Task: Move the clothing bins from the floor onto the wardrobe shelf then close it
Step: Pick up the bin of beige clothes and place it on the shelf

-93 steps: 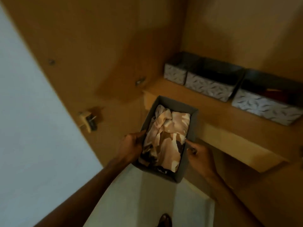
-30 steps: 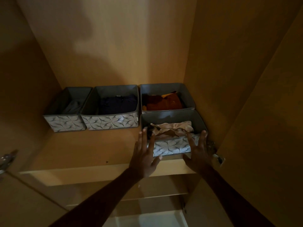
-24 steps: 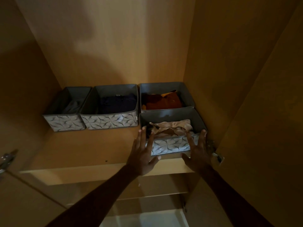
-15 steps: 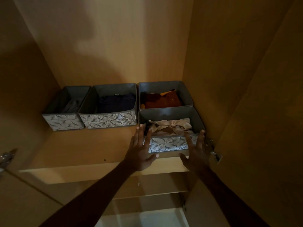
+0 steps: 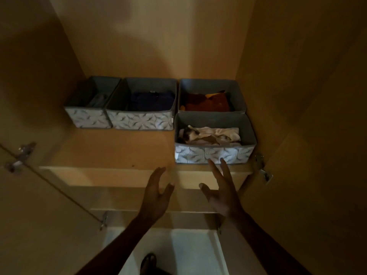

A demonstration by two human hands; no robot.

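The left door (image 5: 39, 195) stands swung open on my feed, its hinge (image 5: 21, 154) catching a little light. On the wardrobe shelf (image 5: 111, 153) I count four bins. The far-left bin (image 5: 87, 121) and the bin with dark blue clothing (image 5: 141, 122) sit side by side at the back, touching. My left hand (image 5: 156, 195) hangs below the shelf's front edge, fingers spread and loose, holding nothing.

Further right, the bin with rust-coloured clothing (image 5: 210, 85) sits at the back. The bin of cream clothing (image 5: 214, 155) stands directly in front of it, touching it, its patterned face near the shelf lip. My right hand (image 5: 222, 193) is also splayed and empty, fingertips (image 5: 224, 164) up by that bin's lower front; I can't tell whether they touch it. The right door (image 5: 317, 135) is open too.

No other bin shows, so I judge the loading done. Closing both doors remains.
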